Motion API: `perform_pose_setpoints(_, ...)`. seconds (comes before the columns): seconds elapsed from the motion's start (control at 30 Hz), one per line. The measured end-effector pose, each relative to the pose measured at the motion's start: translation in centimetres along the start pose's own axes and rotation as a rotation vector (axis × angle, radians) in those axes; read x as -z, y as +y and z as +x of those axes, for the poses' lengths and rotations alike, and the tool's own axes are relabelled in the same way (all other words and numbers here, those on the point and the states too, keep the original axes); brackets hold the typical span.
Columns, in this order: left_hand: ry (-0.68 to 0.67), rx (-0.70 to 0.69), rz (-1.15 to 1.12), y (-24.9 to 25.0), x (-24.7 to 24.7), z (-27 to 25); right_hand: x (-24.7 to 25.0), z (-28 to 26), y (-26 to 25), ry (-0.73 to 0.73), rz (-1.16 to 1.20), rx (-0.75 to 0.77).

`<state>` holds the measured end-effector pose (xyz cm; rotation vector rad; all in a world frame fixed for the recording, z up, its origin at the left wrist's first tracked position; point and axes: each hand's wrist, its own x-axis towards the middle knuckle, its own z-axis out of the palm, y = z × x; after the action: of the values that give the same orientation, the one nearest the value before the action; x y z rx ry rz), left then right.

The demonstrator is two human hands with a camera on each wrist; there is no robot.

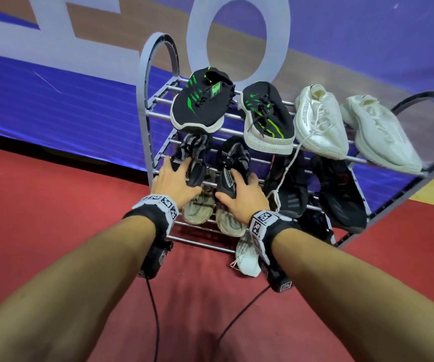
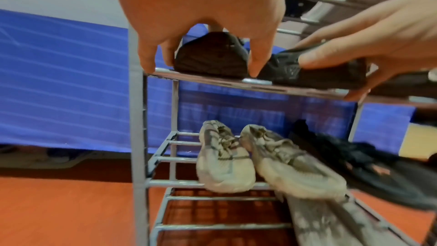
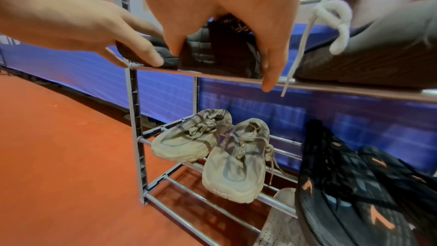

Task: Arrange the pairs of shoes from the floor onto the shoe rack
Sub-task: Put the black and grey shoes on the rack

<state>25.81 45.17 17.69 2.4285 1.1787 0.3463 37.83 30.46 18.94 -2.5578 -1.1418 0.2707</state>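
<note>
On the middle shelf of the shoe rack [image 1: 158, 105], my left hand [image 1: 174, 182] and right hand [image 1: 242, 195] each clasp 1 grey-black shoe [image 1: 232, 165]; overhanging toes could slip between bars.

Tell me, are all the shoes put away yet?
Almost. The top shelf already holds a black-and-green pair and a white pair. Black shoes sit on the middle shelf, and a beige pair lies on the lowest. Right now the left hand and right hand each hold one black-and-grey shoe on the middle shelf. One white shoe still seems to lie on the floor.
</note>
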Motion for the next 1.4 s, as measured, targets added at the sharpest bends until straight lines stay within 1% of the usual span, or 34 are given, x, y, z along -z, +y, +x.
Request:
perform_pose_setpoints(0.07, -0.019, 0.007, 0.037, -1.4, -0.2, -0.4, -0.3, -0.1, 0.0, 0.008, 0.02, 0.005)
perform_pose_setpoints(0.17, -0.024, -0.027, 0.071, -2.4, -0.5, -0.6, -0.6, 0.1, -0.4, 0.021, 0.025, 0.001)
perform_pose_setpoints(0.2, -0.033, -0.028, 0.057, -2.4, -0.6, -0.5, -0.8, 0.2, -0.6, 0.023, 0.034, -0.011)
perform_pose_setpoints(0.33, -0.082, 0.047, -0.054, -1.2, -0.3, -0.8, -1.1, -0.1, -1.6, 0.033, 0.074, -0.084)
perform_pose_setpoints(0.47, -0.092, 0.052, -0.072, -0.9, 0.4, -1.9, -0.4, -1.3, -1.9, 0.048, 0.071, -0.117)
perform_pose_setpoints(0.6, -0.071, 0.035, -0.121, -1.7, 1.3, -3.6, 0.4, -3.3, -2.3, 0.074, 0.038, -0.142)
perform_pose_setpoints(0.77, -0.055, -0.003, -0.126, -3.0, 2.9, -6.5, 1.0, -6.0, -3.7, 0.113, 0.003, -0.173)
perform_pose_setpoints(1.0, -0.095, -0.054, -0.129, -3.7, 3.6, -10.4, 1.0, -11.2, -4.8, 0.093, -0.009, -0.237)
perform_pose_setpoints(1.17, -0.163, -0.133, -0.107, -1.6, 2.7, -14.2, 1.5, -16.5, -2.9, 0.09, -0.022, -0.319)
perform_pose_setpoints(1.27, -0.179, -0.186, -0.082, -0.1, 2.3, -17.1, 2.2, -19.6, -0.6, 0.072, -0.039, -0.386)
perform_pose_setpoints(1.4, -0.223, -0.2, 0.024, 1.8, 1.5, -20.4, 2.8, -22.5, 2.9, 0.055, -0.014, -0.42)
